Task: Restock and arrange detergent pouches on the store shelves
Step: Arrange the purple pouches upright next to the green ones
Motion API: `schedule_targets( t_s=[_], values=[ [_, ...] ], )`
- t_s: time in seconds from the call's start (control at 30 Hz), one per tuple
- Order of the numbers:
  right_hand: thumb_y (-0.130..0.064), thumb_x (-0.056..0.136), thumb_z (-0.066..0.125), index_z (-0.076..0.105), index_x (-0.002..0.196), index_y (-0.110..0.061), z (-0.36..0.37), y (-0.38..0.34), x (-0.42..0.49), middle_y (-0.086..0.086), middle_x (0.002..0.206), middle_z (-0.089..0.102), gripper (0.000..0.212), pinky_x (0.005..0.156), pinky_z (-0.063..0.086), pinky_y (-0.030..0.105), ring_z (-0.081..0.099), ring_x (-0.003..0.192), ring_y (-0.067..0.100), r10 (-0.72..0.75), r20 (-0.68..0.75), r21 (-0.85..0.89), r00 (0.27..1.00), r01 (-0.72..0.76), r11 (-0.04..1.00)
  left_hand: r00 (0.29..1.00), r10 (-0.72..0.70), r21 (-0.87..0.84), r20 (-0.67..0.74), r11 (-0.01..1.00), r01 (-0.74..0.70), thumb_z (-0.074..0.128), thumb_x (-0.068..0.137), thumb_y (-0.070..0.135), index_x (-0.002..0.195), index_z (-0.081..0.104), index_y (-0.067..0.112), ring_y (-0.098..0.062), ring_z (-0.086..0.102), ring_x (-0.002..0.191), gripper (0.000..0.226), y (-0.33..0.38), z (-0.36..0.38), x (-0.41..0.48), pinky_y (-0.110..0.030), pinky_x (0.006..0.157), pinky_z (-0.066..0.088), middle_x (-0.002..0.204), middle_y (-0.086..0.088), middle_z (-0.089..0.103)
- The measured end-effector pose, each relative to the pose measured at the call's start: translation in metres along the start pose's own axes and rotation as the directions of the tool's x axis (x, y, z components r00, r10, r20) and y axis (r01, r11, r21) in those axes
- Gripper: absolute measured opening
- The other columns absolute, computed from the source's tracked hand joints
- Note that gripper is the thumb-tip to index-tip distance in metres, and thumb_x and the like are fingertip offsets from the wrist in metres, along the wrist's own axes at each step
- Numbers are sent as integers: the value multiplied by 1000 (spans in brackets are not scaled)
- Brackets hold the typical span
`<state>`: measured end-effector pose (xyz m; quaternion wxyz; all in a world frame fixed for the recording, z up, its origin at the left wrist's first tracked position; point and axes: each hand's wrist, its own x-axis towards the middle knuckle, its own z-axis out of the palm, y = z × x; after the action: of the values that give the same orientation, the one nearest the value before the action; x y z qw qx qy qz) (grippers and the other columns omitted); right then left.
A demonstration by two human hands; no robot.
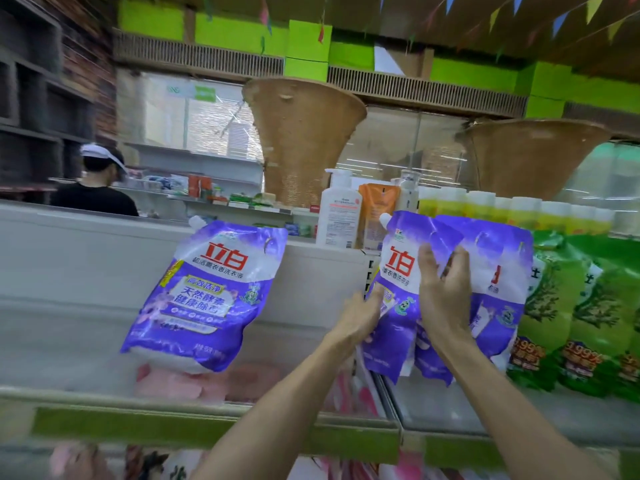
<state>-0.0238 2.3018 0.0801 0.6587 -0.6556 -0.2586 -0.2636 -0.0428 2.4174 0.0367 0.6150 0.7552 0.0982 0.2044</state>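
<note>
Right hand (441, 292): lay flat with fingers spread on the front of the purple pouch pair (450, 299), pressing rather than gripping; nothing was enclosed.
Left hand (360, 318): loosely curled, fingertips touching the left edge of the same pair; no firm hold was visible.
Purple pouch pair: stood upright on the shelf (450, 414), overlapped, just beside the green pouches (575, 317) to the right.
Single purple pouch (207, 299): leaned alone against the back panel, tilted, well apart from the pair.
Progress: judged partway; three purple pouches were up, the green row looked settled, the lone pouch was not yet squared.
Left to do: likely closing the gap and filling the bare stretch.
Open room: wide bare shelf between single pouch and pair, and left of it.
Edges: green front lip (214, 433) ran just below the pouch bottoms; a divider seam sat under the pair.
Above: pump bottle (337, 213) and yellow bottles (512, 209) stood close over the pouch tops.
</note>
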Motion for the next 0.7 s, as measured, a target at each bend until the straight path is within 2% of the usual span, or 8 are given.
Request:
schedule_targets(
  t_s=[0.1,0.2,0.27,0.33,0.4,0.47,0.57,0.7],
  values=[
    [-33,97,55,54,116,-14,9,-28,-1,3,109,57,27,84,48,32,56,95,18,-365,-217,11,905,376,927,956,246,115,-160,966,-230,46,102,35,127,55,8,-20,67,100,38,38,-28,-15,-33,84,56,115,-8,68],
    [-29,95,56,56,99,-27,39,-46,-6,-6,92,60,5,75,45,24,55,81,10,-394,-159,136,905,416,899,847,432,147,-309,902,-407,49,101,19,118,62,5,-29,68,100,25,71,-73,-35,-39,91,53,109,-11,70],
    [-30,93,57,56,89,-32,67,-50,-15,-11,86,64,5,75,51,26,60,79,8,-228,-9,228,974,224,948,791,473,167,-388,880,-444,48,100,15,111,64,6,-27,69,88,21,78,-108,-49,-37,84,54,96,-7,70],
    [-27,95,59,57,86,-29,97,-46,-26,-2,92,68,9,86,56,44,67,91,23,15,180,230,984,-57,972,754,467,209,-461,883,-419,48,100,13,102,64,9,-25,68,85,16,74,-143,-60,-37,82,53,91,-5,68],
    [-30,96,60,56,92,-24,123,-39,-40,7,104,66,7,88,55,50,65,99,32,232,363,156,902,-304,940,737,421,252,-529,907,-338,49,98,13,100,64,13,-27,68,90,14,63,-176,-71,-34,80,51,92,-4,67],
    [-37,96,58,58,100,-18,144,-32,-58,10,109,64,20,81,52,43,61,95,27,379,548,84,746,-500,862,718,355,301,-598,930,-209,51,96,13,100,65,14,-27,66,93,15,48,-207,-82,-28,75,46,93,-3,67],
    [-38,95,61,64,118,-2,172,-27,-83,20,114,70,42,71,50,39,65,78,25,420,711,93,564,-667,739,731,212,333,-648,943,21,53,93,17,100,62,12,-32,66,97,12,22,-246,-95,-34,80,50,99,-12,70],
    [-21,97,60,58,129,4,199,-31,-98,28,127,64,40,100,46,62,62,114,44,467,743,231,480,-838,494,786,41,375,-617,893,248,57,92,33,104,58,10,-31,64,89,26,-3,-274,-111,-34,67,52,106,-19,68]
  ],
)
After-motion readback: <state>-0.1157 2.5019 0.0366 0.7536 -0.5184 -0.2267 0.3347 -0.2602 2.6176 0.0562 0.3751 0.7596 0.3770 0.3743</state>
